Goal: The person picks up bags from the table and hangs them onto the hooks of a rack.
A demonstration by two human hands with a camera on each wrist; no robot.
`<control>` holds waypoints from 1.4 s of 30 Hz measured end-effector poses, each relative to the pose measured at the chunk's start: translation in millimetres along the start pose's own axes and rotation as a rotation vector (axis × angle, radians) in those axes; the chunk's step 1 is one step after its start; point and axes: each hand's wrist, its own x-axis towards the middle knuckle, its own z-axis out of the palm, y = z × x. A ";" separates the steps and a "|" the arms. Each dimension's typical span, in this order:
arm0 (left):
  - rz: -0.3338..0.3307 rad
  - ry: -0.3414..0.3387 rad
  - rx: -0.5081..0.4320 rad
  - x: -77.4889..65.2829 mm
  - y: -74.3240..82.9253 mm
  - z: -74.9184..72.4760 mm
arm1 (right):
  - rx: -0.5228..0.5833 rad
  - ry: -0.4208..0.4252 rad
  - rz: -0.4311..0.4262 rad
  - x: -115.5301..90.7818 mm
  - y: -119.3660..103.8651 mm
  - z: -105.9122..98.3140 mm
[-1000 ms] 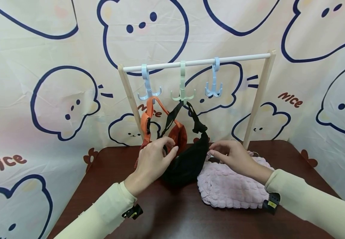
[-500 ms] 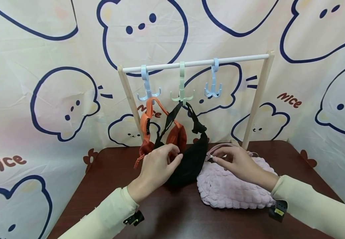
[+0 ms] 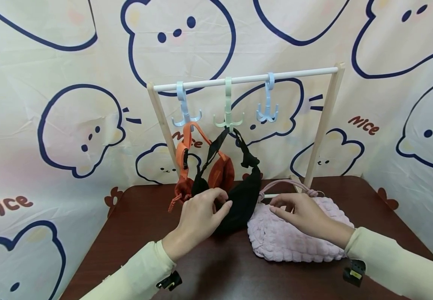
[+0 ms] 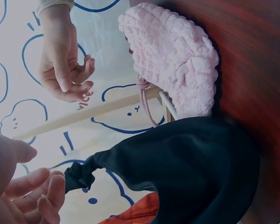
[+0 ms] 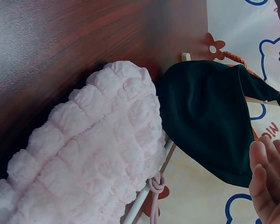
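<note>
A black sling bag (image 3: pixel 240 206) hangs by its strap from the middle, green hook (image 3: pixel 229 118). My left hand (image 3: pixel 201 221) hovers in front of its left part, fingers loosely bent and holding nothing. An orange bag (image 3: pixel 221 173), partly behind the black one, hangs from the left blue hook (image 3: pixel 186 116). On the table lies a puffy pink handbag (image 3: pixel 291 237), its cord handle (image 3: pixel 287 182) arched at the back. My right hand (image 3: pixel 308 216) is above it, with bent fingers and nothing in them. In the left wrist view both hands look relaxed and apart from the bags.
A white rail (image 3: pixel 246 79) on wooden posts (image 3: pixel 325 125) carries the hooks. The right blue hook (image 3: pixel 268 106) has no bag on it. Dark red-brown table (image 3: pixel 216 275) stands against a printed curtain (image 3: pixel 77 200).
Both hands have drawn back toward me and slightly down, with the right one also shifting right, away from the black bag. The pink handbag's handle is now more visible. The bags hang nearly unchanged.
</note>
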 end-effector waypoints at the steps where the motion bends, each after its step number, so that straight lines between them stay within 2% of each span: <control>1: -0.001 -0.004 0.001 -1.0 -0.1 1.1 | -0.002 0.000 -0.005 -1.0 0.1 0.6; 9: -0.006 -0.020 0.001 -6.7 1.9 8.0 | -0.021 0.005 -0.044 -7.4 3.1 4.7; 17: -0.018 -0.047 -0.003 -12.5 2.9 13.4 | 0.001 -0.022 -0.032 -13.6 5.3 5.4; 25: 0.014 -0.065 -0.019 -12.1 5.1 17.4 | -0.024 -0.023 -0.043 -20.1 8.2 3.1; 42: 0.017 -0.165 -0.037 -24.1 7.4 33.3 | -0.057 0.026 -0.039 -36.8 18.7 -4.4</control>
